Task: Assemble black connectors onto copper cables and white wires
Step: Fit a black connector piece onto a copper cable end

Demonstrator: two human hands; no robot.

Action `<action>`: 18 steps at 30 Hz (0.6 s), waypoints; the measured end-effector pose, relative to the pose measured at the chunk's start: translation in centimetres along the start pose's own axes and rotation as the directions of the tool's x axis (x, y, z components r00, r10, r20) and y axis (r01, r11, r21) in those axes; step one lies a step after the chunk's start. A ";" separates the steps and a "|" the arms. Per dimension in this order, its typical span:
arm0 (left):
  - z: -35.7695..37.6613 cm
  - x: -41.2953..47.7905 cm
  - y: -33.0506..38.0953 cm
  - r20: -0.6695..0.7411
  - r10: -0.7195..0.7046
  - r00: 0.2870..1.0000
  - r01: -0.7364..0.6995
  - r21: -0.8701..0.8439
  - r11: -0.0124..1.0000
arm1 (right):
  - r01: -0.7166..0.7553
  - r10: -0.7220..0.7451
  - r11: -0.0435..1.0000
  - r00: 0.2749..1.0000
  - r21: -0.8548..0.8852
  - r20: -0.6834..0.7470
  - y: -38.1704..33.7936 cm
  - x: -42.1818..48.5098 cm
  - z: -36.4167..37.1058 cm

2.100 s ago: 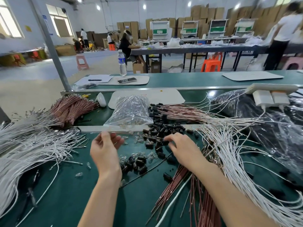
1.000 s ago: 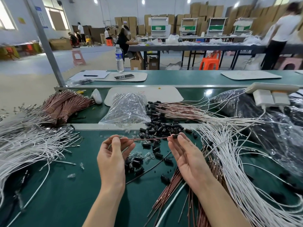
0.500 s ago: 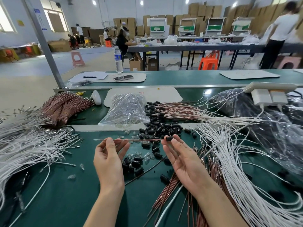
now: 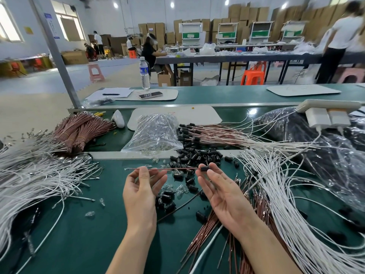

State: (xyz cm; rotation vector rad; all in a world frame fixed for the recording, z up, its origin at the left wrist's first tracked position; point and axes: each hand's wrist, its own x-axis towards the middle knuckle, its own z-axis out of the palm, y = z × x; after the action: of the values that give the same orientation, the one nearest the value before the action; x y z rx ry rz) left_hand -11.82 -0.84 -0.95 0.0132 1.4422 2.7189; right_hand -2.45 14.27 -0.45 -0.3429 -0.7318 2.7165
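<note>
A thin copper cable (image 4: pixel 173 168) stretches level between my two hands above the green table (image 4: pixel 83 234). My left hand (image 4: pixel 141 191) pinches it near its left end, palm up. My right hand (image 4: pixel 221 189) pinches a black connector (image 4: pixel 204 168) sitting on the cable's right end. Loose black connectors (image 4: pixel 194 157) lie heaped just beyond the hands, and more lie under them (image 4: pixel 166 198). Copper cables (image 4: pixel 205 232) fan out below my right wrist. White wires (image 4: pixel 280 196) pile up on the right and more white wires (image 4: pixel 33 175) on the left.
A clear bag of small parts (image 4: pixel 156 133) sits behind the connector heap. Finished cables with black connectors (image 4: pixel 217 133) lie to its right, bundled copper cables (image 4: pixel 81 129) to its left. Dark plastic bags (image 4: pixel 324 147) and a white power strip (image 4: pixel 325 111) fill the right side.
Both hands rose from the connector heap with a copper cable held level between them. The right hand now holds a black connector at the cable's right end.
</note>
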 end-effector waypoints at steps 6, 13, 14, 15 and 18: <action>1.0 -1.9 -1.0 0.297 -0.141 0.945 0.099 0.152 0.983 | 0.005 -0.004 0.996 1.000 -0.090 0.012 0.6 0.2 0.1; 1.3 -2.6 -1.5 0.326 -0.160 0.932 0.063 0.288 0.956 | 0.064 -0.067 0.989 0.998 -0.130 -0.021 0.5 0.4 -0.3; 1.2 -2.3 -1.3 0.299 -0.149 0.943 0.061 0.283 0.957 | 0.077 -0.081 0.988 0.996 -0.132 -0.028 0.4 0.5 -0.3; 1.2 -2.2 -1.3 0.278 -0.139 0.950 0.058 0.282 0.958 | 0.082 -0.087 0.987 0.996 -0.138 -0.033 0.3 0.5 -0.3; 1.1 -2.2 -1.3 0.252 -0.131 0.959 0.058 0.278 0.959 | 0.070 -0.074 0.979 0.997 -0.194 -0.015 0.7 0.4 -0.3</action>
State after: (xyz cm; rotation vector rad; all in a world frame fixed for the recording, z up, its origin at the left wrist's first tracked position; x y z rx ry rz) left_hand -9.49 0.72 -1.36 0.3054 1.6627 2.3162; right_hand -2.92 13.98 -1.10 -0.3818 -0.9858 2.5760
